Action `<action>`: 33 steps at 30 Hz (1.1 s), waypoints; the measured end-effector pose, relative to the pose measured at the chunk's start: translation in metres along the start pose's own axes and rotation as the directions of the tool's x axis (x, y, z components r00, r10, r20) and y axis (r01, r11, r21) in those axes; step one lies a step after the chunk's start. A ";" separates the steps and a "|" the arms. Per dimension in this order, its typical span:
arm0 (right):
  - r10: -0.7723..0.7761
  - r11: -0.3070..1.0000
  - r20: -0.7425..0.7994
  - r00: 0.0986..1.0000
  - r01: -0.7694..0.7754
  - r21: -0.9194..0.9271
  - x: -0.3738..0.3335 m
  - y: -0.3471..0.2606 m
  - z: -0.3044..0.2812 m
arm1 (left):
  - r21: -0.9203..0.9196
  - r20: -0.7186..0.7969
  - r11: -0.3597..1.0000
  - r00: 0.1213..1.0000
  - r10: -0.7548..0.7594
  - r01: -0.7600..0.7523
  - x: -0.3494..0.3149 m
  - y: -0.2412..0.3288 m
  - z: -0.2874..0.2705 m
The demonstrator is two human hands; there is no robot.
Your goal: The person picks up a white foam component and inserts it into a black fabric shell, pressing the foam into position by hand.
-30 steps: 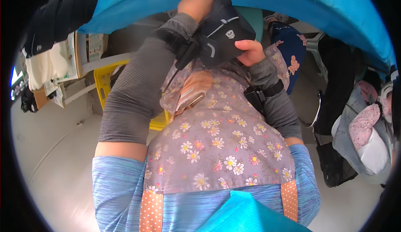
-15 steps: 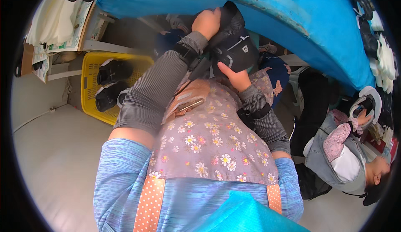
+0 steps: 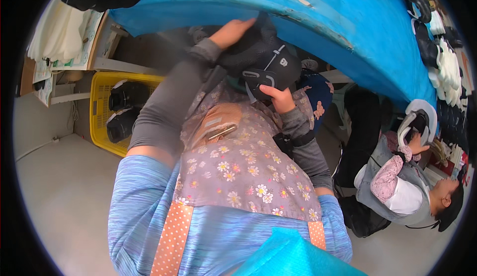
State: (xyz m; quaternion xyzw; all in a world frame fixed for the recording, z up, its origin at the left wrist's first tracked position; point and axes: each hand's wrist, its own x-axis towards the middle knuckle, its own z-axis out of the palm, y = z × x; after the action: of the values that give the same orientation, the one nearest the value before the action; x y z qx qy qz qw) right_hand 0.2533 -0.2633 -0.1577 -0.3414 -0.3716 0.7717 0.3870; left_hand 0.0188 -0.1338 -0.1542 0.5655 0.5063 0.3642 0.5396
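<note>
Steadying the black fabric piece (image 3: 271,59), apparently, the right hand (image 3: 279,98) clamps its lower edge beneath the thumb; the left hand (image 3: 231,33) meets its upper edge, finger closure unclear.

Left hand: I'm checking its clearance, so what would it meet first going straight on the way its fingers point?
The left hand would probably meet the upper end of the black fabric first; whether they already touch is unclear.

Left of the table (image 3: 318,20) we have a crate (image 3: 95,112) holding two items (image 3: 124,108); right of the table, a co-worker (image 3: 405,194); before the table, our fabric article (image 3: 263,59) and apron (image 3: 248,161).
</note>
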 end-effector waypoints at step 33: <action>-0.183 0.902 -0.046 0.982 0.186 0.389 -0.005 -0.034 0.006 | 0.785 -0.209 0.588 0.810 0.549 -0.196 -0.040 0.096 0.041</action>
State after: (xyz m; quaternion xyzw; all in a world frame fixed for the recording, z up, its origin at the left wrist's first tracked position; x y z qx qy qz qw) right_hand 0.2624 -0.2555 -0.1253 -0.2239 -0.2390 0.7888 0.5202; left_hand 0.0666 -0.1737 -0.0615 0.7325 0.5797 0.3535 0.0497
